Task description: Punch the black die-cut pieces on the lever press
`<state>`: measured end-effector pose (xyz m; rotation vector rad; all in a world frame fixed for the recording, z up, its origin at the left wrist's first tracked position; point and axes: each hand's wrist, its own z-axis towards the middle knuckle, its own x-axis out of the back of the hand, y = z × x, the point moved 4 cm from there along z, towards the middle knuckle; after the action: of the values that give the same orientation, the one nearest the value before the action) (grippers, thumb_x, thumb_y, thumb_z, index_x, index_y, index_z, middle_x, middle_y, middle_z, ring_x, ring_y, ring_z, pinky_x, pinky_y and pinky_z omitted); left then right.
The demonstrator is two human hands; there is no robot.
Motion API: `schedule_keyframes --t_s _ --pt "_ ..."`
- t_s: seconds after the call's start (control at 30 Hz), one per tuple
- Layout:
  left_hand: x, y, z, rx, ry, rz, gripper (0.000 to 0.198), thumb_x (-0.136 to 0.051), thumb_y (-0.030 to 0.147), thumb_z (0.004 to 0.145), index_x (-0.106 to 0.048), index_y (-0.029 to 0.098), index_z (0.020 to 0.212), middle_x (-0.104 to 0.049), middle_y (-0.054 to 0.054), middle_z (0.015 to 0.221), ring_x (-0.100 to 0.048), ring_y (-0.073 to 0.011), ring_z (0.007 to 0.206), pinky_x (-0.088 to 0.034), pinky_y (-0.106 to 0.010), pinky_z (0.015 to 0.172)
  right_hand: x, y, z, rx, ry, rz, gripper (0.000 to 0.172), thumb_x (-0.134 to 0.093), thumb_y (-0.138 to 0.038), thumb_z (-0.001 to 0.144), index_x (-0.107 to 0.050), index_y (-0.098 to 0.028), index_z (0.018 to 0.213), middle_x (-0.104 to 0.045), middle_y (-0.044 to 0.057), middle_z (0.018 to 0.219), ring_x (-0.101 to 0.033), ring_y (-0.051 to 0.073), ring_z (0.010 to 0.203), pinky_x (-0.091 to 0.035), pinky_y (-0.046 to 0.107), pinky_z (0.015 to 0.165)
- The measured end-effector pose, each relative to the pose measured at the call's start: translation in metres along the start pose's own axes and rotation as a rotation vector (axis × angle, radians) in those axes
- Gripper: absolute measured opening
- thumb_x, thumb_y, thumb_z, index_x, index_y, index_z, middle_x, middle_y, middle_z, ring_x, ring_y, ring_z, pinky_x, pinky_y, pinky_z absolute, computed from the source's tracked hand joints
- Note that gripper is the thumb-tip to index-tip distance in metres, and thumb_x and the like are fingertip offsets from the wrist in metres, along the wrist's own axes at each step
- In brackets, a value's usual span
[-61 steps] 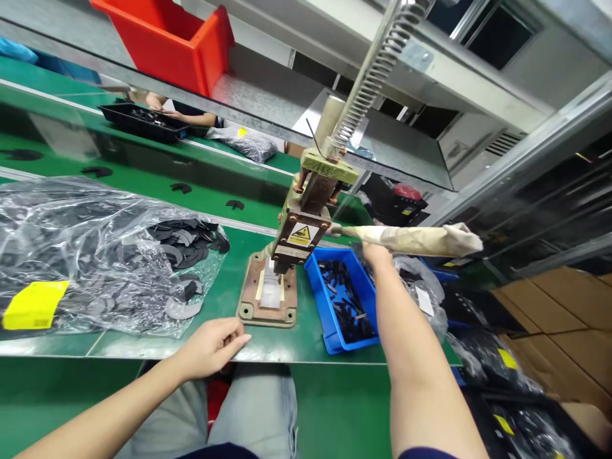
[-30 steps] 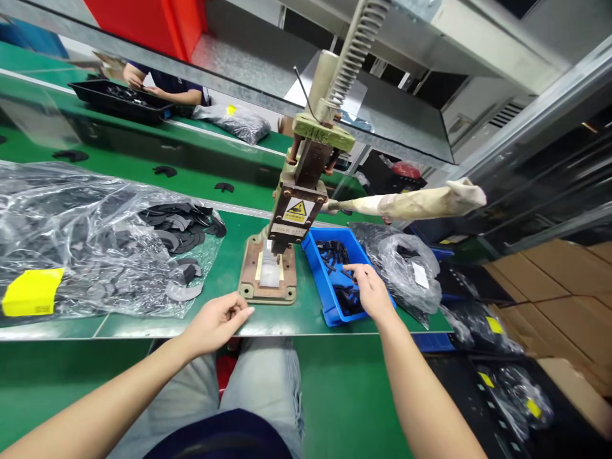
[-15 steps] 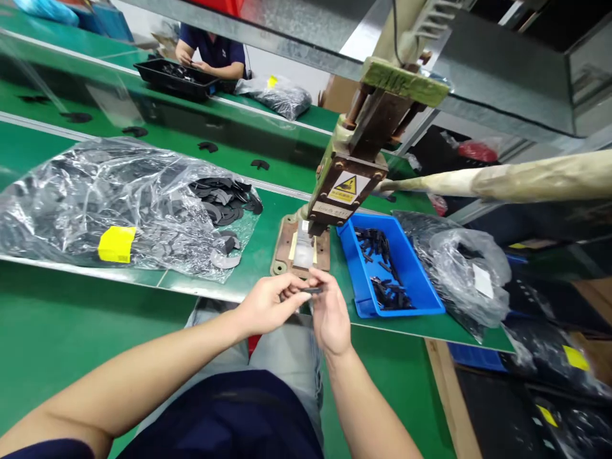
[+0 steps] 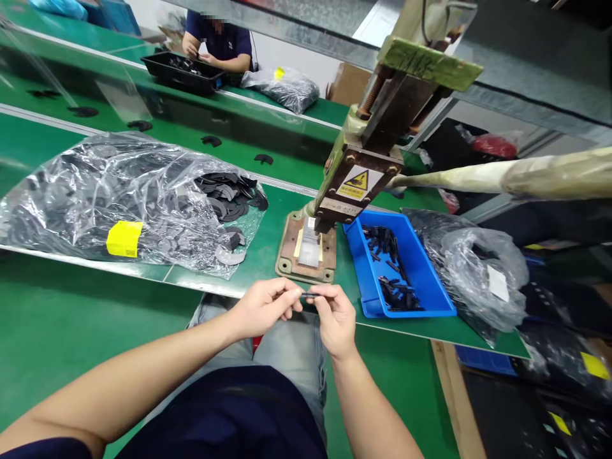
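Note:
Between my two hands is a small dark part [image 4: 308, 295], thin and mostly covered by fingers, so its full shape is hidden. My left hand [image 4: 270, 306] pinches one end with thumb and forefinger. On the other end, my right hand [image 4: 335, 319] grips with thumb and fingertips. Both hands are over my lap at the table's front edge. Just beyond them stands a hand press [image 4: 358, 185], its base plate [image 4: 284, 258] bearing a pale metal block [image 4: 309, 254]. The blue bin [image 4: 366, 287] right of the press holds several small black parts [image 4: 399, 294].
A clear plastic bag [image 4: 95, 191] of flat, curved black pieces [image 4: 229, 194] spreads over the left of the table. The press's long lever [image 4: 507, 175] reaches out rightward. Another plastic bag [image 4: 478, 274] lies beyond the bin. Across the belt, a co-worker [image 4: 220, 48] handles parts by a black tray [image 4: 184, 73].
My right hand has turned and its fingers have closed onto the dark part's right end. My left hand keeps its pinch. The view has shifted slightly.

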<state>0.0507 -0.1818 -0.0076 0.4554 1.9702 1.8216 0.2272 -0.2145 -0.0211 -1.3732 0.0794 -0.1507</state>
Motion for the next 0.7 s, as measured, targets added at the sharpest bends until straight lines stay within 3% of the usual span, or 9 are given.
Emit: schedule_keyframes --t_s 0.47,0.57,0.7 --pt "0.0006 0.0009 -0.0079 0.007 -0.006 0.044 0.035 -0.061 0.049 0.102 -0.073 0.016 0.101 -0.076 -0.005 0.086 -0.066 -0.0125 0.067 -0.055 -0.025 0.064 -0.0005 0.0059 -0.0043 0.011 -0.045 0.023 0.017 -0.065 -0.041 0.097 -0.072 -0.026 0.103 -0.071 0.002 0.086 -0.069 0.015 0.076 -0.060 0.031 0.072" --pt "0.0001 -0.0025 -0.0046 0.078 -0.019 -0.086 0.039 -0.064 0.054 0.099 -0.069 0.016 0.094 -0.075 -0.005 0.083 -0.064 -0.0110 0.062 -0.054 -0.024 0.060 -0.0007 0.0051 -0.0030 0.017 -0.088 0.018 0.018 -0.063 -0.041 0.098 -0.073 -0.027 0.104 -0.071 0.002 0.090 -0.068 0.015 0.078 -0.059 0.032 0.074" --pt "-0.0060 -0.0061 0.0010 0.205 -0.142 -0.331 0.041 -0.083 0.050 0.085 -0.062 0.016 0.090 -0.075 -0.004 0.086 -0.064 -0.0097 0.061 -0.054 -0.023 0.058 -0.0033 -0.0025 0.0012 0.058 -0.223 -0.014 0.018 -0.064 -0.038 0.098 -0.078 -0.029 0.104 -0.068 0.004 0.093 -0.067 0.016 0.084 -0.058 0.033 0.079"
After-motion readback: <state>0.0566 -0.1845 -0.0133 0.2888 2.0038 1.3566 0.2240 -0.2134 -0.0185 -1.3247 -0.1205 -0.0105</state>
